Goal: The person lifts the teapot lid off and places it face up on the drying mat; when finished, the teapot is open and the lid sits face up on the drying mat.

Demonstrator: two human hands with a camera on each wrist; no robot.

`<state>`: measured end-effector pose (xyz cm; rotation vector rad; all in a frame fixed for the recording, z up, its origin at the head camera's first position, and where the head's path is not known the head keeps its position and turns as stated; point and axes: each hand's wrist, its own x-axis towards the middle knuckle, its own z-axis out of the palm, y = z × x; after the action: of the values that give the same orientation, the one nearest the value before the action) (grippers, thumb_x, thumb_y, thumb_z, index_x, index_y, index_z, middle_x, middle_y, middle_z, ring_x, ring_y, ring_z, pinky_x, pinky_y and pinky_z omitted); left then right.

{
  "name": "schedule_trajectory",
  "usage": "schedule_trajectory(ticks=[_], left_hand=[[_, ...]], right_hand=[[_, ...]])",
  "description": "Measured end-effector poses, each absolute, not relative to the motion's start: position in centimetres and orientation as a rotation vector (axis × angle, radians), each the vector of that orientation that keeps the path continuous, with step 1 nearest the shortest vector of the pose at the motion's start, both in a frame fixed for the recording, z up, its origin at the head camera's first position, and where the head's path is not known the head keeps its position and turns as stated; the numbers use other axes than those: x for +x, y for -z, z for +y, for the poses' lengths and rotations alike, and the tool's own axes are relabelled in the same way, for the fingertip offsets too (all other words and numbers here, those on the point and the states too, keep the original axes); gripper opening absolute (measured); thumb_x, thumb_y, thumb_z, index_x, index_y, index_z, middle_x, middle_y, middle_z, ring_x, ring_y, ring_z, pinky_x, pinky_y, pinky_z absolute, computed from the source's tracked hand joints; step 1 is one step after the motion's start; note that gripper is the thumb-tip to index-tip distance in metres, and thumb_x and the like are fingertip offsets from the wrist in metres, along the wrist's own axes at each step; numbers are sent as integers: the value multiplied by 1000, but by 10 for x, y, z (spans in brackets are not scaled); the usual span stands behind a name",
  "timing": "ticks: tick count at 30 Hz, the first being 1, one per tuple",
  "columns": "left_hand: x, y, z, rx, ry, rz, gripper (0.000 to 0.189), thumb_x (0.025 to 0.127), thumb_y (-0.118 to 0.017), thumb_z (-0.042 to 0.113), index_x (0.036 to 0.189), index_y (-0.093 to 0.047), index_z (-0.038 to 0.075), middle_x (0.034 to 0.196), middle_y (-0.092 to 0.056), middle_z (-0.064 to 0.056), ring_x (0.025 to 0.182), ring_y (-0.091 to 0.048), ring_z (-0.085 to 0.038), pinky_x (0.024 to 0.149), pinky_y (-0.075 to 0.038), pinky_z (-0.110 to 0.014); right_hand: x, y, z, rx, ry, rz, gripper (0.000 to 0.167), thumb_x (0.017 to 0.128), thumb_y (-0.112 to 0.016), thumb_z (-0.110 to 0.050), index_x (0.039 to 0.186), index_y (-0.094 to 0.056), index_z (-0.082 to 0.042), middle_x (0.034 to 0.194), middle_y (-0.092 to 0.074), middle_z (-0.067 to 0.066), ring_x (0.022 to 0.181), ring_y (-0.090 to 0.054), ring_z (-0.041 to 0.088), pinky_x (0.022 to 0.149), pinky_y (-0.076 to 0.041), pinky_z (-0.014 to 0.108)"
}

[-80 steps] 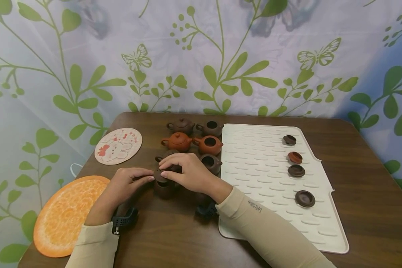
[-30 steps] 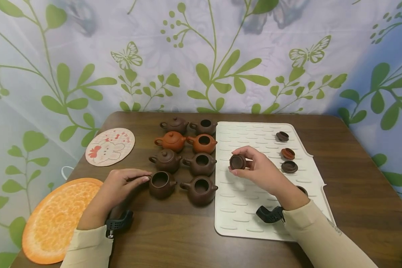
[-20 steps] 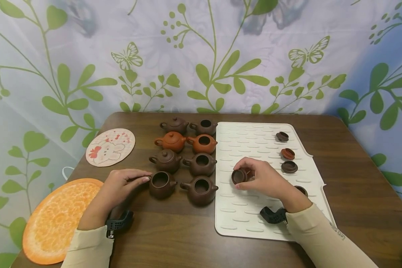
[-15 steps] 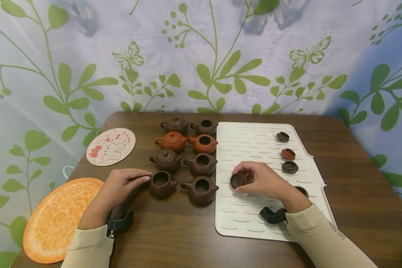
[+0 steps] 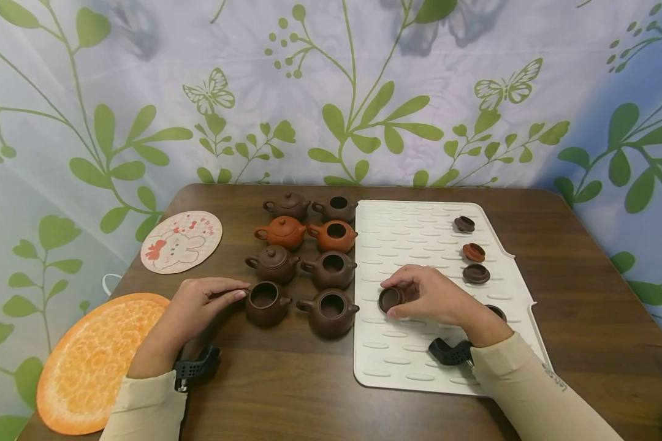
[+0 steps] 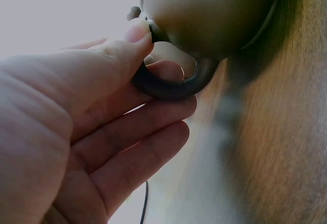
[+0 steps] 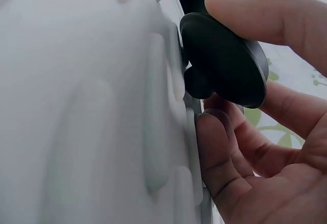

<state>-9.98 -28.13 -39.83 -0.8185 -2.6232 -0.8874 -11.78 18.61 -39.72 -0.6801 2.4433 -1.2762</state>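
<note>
My left hand [image 5: 206,303] pinches the handle [image 6: 173,87] of a lidless dark brown teapot [image 5: 266,309], the thumb on the handle's upper end. The pot stands on the table in the front row. Over the white mat [image 5: 386,367], my right hand [image 5: 433,300] holds a dark brown teapot lid [image 5: 389,300] by its edge. That lid is turned over, its hollow side up in the head view. In the right wrist view the lid [image 7: 219,55] tilts, knob toward the mat; whether the knob touches the mat I cannot tell.
Behind the held pot stand lidded teapots, one orange [image 5: 281,233]. A column of lidless teapots [image 5: 331,312] runs along the mat's left edge. Several upturned lids [image 5: 476,274] lie on the mat's right side. At left are a rabbit-print coaster [image 5: 182,242] and an orange-slice placemat [image 5: 105,361].
The right hand has lifted the lid off the left-held teapot and carried it right, then lowered it toward the mat, turned over. The left hand stays at the handle.
</note>
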Motion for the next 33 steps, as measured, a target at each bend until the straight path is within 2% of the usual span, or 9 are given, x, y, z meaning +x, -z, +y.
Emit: schedule_trajectory(ticks=[8, 20, 28, 33], left_hand=[[-99, 396, -281, -804, 889, -2643, 20, 90, -84, 5, 108, -85, 14, 103, -77, 9, 98, -73, -12, 88, -47, -11], [-99, 397, -282, -807, 879, -2648, 21, 90, -84, 5, 109, -85, 14, 104, -77, 9, 98, -73, -13, 88, -48, -12], [-98, 396, -281, -808, 871, -2652, 21, 91, -83, 6, 110, -85, 15, 104, -77, 9, 98, -73, -13, 87, -51, -15], [-99, 395, -280, -819, 874, -2646, 21, 91, -83, 5, 109, -85, 14, 104, -78, 9, 98, -73, -12, 87, -51, -16]], right_hand=[[-118, 397, 186, -709, 1286, 2461, 53, 85, -93, -24, 129, -72, -3, 119, -68, 4, 104, -65, 21, 92, -55, 42], [-117, 395, 183, -627, 1384, 2566, 35, 95, -83, -24, 122, -75, -4, 121, -71, 9, 108, -67, 27, 95, -54, 49], [-117, 393, 179, -580, 1393, 2688, 24, 99, -78, -24, 117, -78, -7, 118, -72, 2, 103, -69, 20, 91, -55, 45], [-117, 390, 175, -579, 1411, 2717, 21, 100, -78, -24, 114, -79, -9, 118, -72, 0, 99, -70, 19, 89, -54, 47]])
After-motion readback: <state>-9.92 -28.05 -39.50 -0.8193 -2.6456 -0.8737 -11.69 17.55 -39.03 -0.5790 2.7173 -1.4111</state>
